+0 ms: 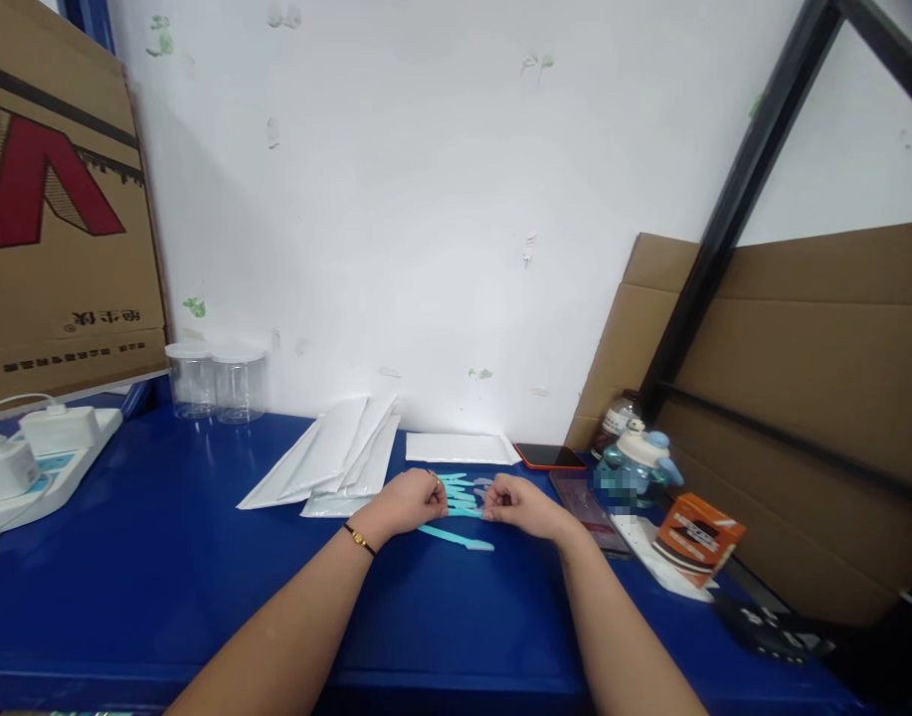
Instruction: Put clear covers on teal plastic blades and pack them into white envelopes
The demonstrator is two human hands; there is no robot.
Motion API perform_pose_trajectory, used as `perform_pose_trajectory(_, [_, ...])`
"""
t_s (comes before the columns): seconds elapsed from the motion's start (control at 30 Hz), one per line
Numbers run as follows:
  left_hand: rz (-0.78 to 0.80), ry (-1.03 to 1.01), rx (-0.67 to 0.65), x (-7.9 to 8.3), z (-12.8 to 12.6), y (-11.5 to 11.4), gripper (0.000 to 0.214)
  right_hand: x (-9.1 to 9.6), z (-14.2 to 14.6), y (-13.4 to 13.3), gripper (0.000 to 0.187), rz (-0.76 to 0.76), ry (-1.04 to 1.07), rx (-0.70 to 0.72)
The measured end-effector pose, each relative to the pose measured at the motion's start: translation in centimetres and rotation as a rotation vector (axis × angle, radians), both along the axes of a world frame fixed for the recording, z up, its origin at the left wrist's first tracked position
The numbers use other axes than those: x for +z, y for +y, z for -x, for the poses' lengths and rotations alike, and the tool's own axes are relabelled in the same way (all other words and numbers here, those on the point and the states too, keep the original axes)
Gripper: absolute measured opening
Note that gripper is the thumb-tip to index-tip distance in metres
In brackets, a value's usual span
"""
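Several thin light-blue plastic sticks point(459, 494) lie in a small pile on the blue table point(202, 577). My left hand point(409, 500) is closed over the left ends of the pile, fingers curled on the sticks. From the other side, my right hand point(521, 504) pinches their right ends. One longer blue stick point(456, 538) lies loose on the table just in front of both hands. A fan of white flat pouches point(336, 457) lies just behind my left hand, and one more white pouch point(459, 447) lies flat behind the pile.
Two clear plastic jars point(215, 381) stand at the back left beside a white power strip with chargers point(30, 457). To the right are an orange phone point(549, 455), a dark phone point(586, 502), a blue bottle point(635, 462), an orange box point(698, 537) and leaning cardboard point(820, 398).
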State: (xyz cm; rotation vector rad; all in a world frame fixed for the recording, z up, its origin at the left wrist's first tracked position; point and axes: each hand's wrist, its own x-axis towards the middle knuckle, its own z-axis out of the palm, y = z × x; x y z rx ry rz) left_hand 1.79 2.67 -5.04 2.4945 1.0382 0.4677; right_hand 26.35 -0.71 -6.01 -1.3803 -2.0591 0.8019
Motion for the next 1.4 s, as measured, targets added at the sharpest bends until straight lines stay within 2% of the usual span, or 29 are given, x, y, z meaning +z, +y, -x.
perform_pose_trajectory(0.13, [-0.126,0.029,0.126,-0.1,0.2,0.6,0.016,-0.9,-2.0,0.9,0.019,-0.093,-0.077,-0.181])
perform_pose_trajectory(0.27, [-0.147,0.056,0.127,-0.4,-0.1,0.6,0.010,-1.3,-2.7,1.4,0.014,-0.094,-0.157,-0.236])
perform_pose_trajectory(0.37, [-0.150,0.031,0.146,-0.4,-0.4,0.4,0.015,-0.9,-2.0,1.0,0.016,-0.118,-0.121,-0.265])
perform_pose_trajectory(0.47, [-0.080,-0.016,0.077,-0.4,-0.3,0.1,0.021,-0.1,-0.7,0.1,0.024,-0.074,-0.039,-0.122])
perform_pose_trajectory(0.53, [-0.009,-0.025,-0.018,-0.3,-0.3,-0.2,0.024,0.5,0.3,-0.5,0.028,-0.021,-0.082,0.046])
perform_pose_trajectory(0.6, [0.042,-0.011,-0.076,-0.3,-0.2,-0.5,0.025,0.8,1.1,-0.9,0.027,0.009,-0.174,0.141])
perform_pose_trajectory(0.7, [0.093,0.019,-0.087,-0.4,-0.2,-0.8,0.021,0.8,1.6,-1.0,0.023,0.028,-0.229,0.147])
perform_pose_trajectory(0.97, [0.194,0.045,-0.017,0.0,0.0,-0.8,0.016,0.5,1.1,-0.8,0.014,0.038,-0.198,0.121])
perform_pose_trajectory(1.1, [0.218,0.053,0.029,0.2,0.6,-0.7,0.014,0.5,-0.9,-0.8,0.013,0.065,-0.146,0.002])
perform_pose_trajectory(1.2, [0.200,0.022,0.041,0.2,0.7,-0.5,0.018,0.6,-2.2,-0.6,0.021,0.036,-0.141,-0.086])
perform_pose_trajectory(1.3, [0.165,-0.104,0.065,0.9,0.4,-0.7,0.029,0.6,-2.7,-0.2,0.023,-0.108,-0.136,-0.217])
perform_pose_trajectory(1.4, [0.279,-0.401,-0.002,2.9,-0.1,-2.4,0.039,0.2,-2.7,0.6,0.023,-0.292,-0.125,-0.363])
